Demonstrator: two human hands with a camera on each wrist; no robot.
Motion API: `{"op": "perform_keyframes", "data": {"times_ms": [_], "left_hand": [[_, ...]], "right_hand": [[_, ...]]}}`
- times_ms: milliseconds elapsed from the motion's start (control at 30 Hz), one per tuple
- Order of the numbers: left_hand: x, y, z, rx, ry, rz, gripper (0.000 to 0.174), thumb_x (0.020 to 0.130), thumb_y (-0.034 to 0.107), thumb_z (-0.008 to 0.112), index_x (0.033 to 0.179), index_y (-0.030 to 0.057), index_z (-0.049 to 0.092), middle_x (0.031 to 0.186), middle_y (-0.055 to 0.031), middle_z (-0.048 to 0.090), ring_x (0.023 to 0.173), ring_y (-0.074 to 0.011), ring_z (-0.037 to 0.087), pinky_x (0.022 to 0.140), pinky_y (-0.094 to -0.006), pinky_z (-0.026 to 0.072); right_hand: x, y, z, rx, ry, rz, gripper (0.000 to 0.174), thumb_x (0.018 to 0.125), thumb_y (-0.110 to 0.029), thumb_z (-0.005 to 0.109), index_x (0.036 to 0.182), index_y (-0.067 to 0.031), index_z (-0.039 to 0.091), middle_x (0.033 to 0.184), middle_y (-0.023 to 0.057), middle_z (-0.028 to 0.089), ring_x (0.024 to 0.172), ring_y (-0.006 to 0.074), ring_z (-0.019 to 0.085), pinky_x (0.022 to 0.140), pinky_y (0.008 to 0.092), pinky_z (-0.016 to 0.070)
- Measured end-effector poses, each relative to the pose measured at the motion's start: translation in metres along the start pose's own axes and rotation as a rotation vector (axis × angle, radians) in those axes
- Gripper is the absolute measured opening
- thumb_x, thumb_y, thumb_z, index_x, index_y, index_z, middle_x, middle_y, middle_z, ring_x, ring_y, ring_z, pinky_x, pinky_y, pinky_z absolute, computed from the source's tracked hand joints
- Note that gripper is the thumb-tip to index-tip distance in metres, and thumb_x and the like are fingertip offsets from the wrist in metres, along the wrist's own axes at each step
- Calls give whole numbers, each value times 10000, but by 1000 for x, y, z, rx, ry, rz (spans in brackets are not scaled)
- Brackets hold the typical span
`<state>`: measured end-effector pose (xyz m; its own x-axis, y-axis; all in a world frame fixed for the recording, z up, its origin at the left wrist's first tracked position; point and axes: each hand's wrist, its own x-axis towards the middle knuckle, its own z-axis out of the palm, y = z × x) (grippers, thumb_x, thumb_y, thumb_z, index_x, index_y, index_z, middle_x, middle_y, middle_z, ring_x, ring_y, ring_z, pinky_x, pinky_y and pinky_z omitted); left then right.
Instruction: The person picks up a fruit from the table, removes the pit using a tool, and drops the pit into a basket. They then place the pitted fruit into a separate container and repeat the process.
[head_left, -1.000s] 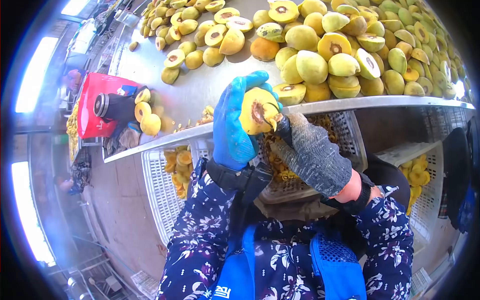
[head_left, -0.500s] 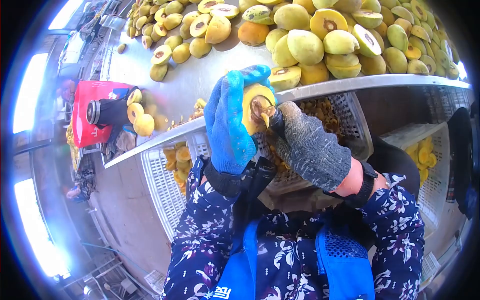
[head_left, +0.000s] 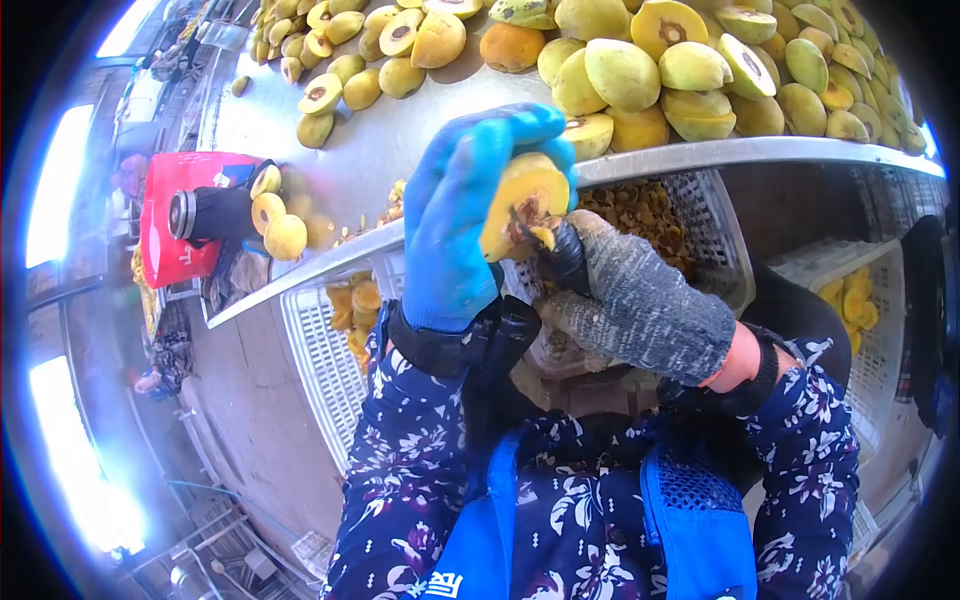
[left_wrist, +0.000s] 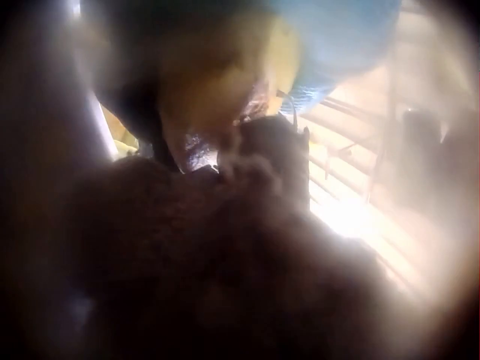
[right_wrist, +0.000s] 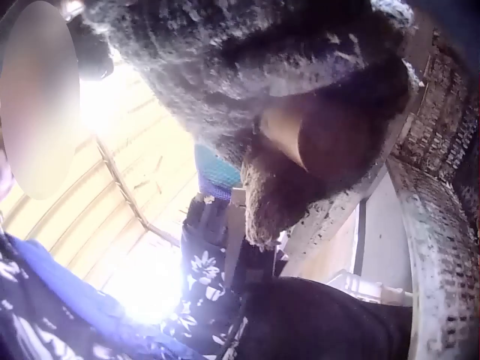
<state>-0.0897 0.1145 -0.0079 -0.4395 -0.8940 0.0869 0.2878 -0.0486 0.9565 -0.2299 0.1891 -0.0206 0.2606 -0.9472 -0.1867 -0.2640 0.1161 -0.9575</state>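
In the head view my blue-gloved left hand (head_left: 450, 215) holds a yellow peach half (head_left: 515, 200), its cut face turned toward the right hand. The fingers wrap behind and over the fruit. My grey-gloved right hand (head_left: 650, 300) grips a pitting tool with a black-wrapped front (head_left: 570, 262), its tip at the brown pit cavity in the middle of the cut face. A loose strip of flesh hangs there. The right wrist view shows the tool's round brown handle end (right_wrist: 337, 142) inside the curled glove. In the dark left wrist view, a thin curved blade (left_wrist: 291, 109) shows beside the fruit.
Peaches, many halved, are heaped on the metal table (head_left: 270, 120), whose raised rim (head_left: 720, 153) runs beyond my hands. Below it stand a crate of scraps (head_left: 735, 250), a left crate (head_left: 310, 340) and a right crate (head_left: 880, 350). A red bag (head_left: 165, 250) and black flask (head_left: 215, 212) sit left.
The tool has worked about the pit, and the cut face has tilted. The hollow looks more torn. Both hands keep their grip, and the head view has shifted slightly.
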Motion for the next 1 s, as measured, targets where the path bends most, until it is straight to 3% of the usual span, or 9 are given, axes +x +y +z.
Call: {"op": "perform_keyframes", "data": {"times_ms": [33, 133, 167, 267, 400, 467, 600, 900, 1000], "left_hand": [[1, -2, 1, -227, -7, 18, 297, 956, 229, 508, 1081, -31, 577, 1076, -166, 613, 906, -213, 619, 808, -324, 513], [-6, -4, 17, -129, 74, 86, 278, 926, 185, 561, 1117, -16, 555, 1102, -183, 605, 913, -235, 625, 786, -348, 533], [-6, -6, 12, -206, 76, 4, 270, 888, 148, 611, 1102, -9, 564, 1083, -186, 614, 913, -244, 632, 779, -363, 549], [-7, -5, 0, -141, -35, -57, 241, 880, 144, 614, 1063, -10, 585, 1056, -180, 626, 892, -239, 640, 782, -367, 551], [-5, 0, -6, -77, -138, -86, 223, 867, 134, 625, 1032, -15, 607, 1029, -175, 638, 872, -236, 647, 776, -357, 552], [-5, 7, -5, -30, -194, -158, 216, 857, 129, 639, 1013, -20, 625, 1018, -161, 646, 871, -215, 647, 769, -332, 550], [-6, 9, -4, 93, -204, -220, 232, 841, 114, 660, 1024, -25, 627, 999, -141, 657, 884, -187, 642, 784, -308, 544], [-8, 12, -7, 257, -298, -139, 225, 823, 85, 628, 1005, -48, 638, 996, -190, 655, 886, -252, 658, 775, -367, 564], [-13, 8, -6, 278, -315, -121, 220, 817, 73, 625, 1000, -47, 642, 998, -187, 655, 875, -247, 661, 765, -359, 564]], "right_hand": [[1, -1, -2, 52, 8, -31, 430, 807, -88, 657, 1190, -31, 470, 910, 89, 631, 852, 230, 642, 759, 373, 507], [2, 5, 1, 124, 6, -97, 438, 817, -80, 655, 1209, -28, 467, 917, 46, 615, 807, 144, 617, 720, 329, 512], [-3, -19, -11, 296, -135, 133, 432, 829, -78, 644, 1218, -25, 463, 927, 59, 607, 719, 113, 615, 624, 280, 515], [-7, -11, -4, 332, -142, 120, 428, 831, -75, 641, 1215, -20, 459, 913, 62, 608, 629, 88, 601, 525, 240, 499], [-12, -4, -1, 240, -84, -42, 412, 835, -78, 638, 1204, -25, 464, 899, 51, 607, 613, 82, 591, 509, 233, 495], [-16, -16, -10, 476, -282, 196, 386, 839, -80, 634, 1187, -25, 476, 888, 38, 605, 640, 67, 577, 545, 225, 489], [-16, 1, -1, 343, -223, 128, 390, 838, -81, 634, 1189, -22, 472, 887, 39, 602, 641, 74, 578, 551, 219, 489], [-20, -18, -14, 529, -413, 352, 435, 835, -100, 652, 1211, -21, 448, 782, 57, 607, 534, 103, 598, 454, 202, 479], [-22, -21, -17, 617, -497, 449, 235, 845, -185, 644, 954, -31, 504, 643, 43, 583, 484, 107, 584, 401, 220, 444]]}}
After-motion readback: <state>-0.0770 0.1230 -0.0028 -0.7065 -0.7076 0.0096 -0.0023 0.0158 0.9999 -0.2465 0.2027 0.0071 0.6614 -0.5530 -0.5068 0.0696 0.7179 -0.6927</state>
